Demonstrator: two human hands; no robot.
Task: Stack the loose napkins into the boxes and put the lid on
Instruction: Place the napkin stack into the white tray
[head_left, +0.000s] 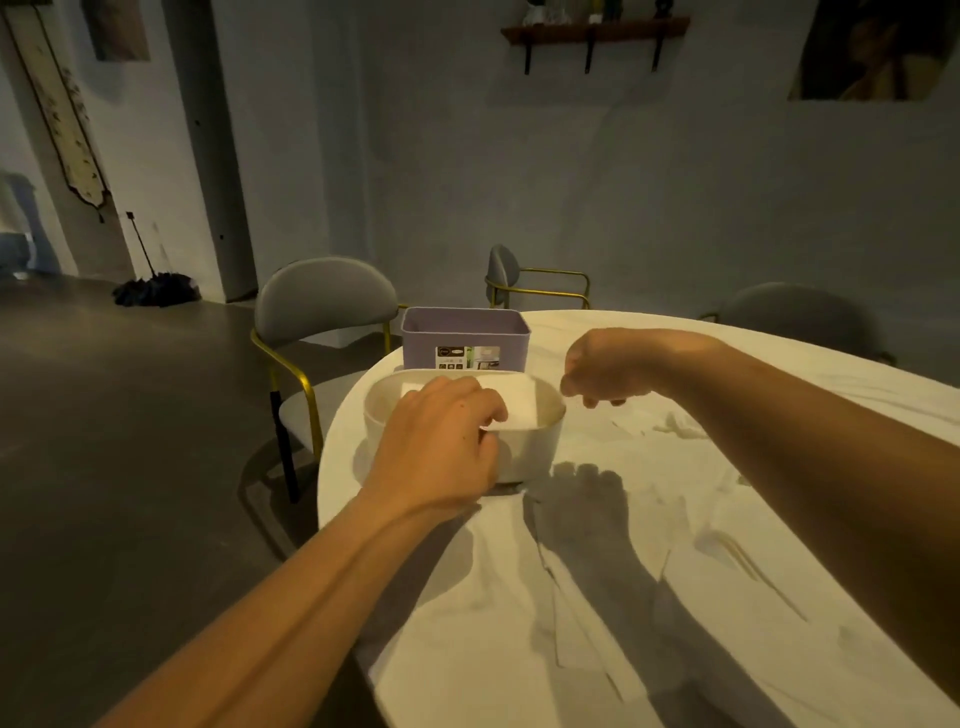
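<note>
A white oval box (543, 439) stands near the left edge of the white table (779, 374). My left hand (441, 441) reaches over its near rim and grips a folded white napkin (511, 402) that lies partly inside the box. To the right of the box my right hand (608, 366) hovers above the table with its fingers curled; nothing shows in it. Behind the white box stands an open purple box (465, 340) with a label on its front. Loose white napkins (680, 426) lie on the table to the right, and more napkins (587, 618) lie in the foreground.
Grey chairs with gold frames stand around the table: one chair (324, 306) at the left, another chair (524, 275) behind, a third chair (800, 317) at the right. A folded umbrella (156, 288) leans by the far wall. The table's left edge lies just beside the white box.
</note>
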